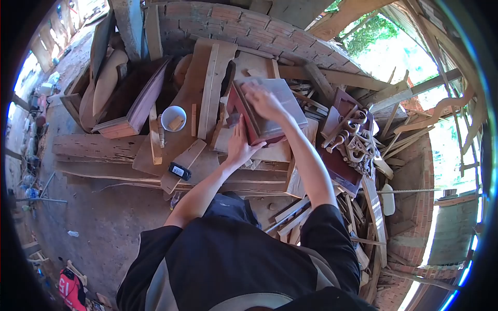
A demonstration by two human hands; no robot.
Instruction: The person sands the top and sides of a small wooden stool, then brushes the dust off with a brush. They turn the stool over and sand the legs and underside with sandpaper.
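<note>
A dark reddish-brown wooden box (277, 116) rests tilted on a stack of boards in front of me. My left hand (243, 145) braces its near left side, fingers up along the face and thumb stretched along the lower edge. On the box's smooth top panel lies my right hand (265, 103), its fingers smeared by motion near the far left corner. Whether anything is under that palm is hidden.
Left of the box are a white cup (174, 118) with wooden pieces in it and a small dark labelled object (179, 171). Carved wooden ornaments (355, 137) and scrap lumber (373, 223) pile up at right. A brick wall (233, 26) stands behind.
</note>
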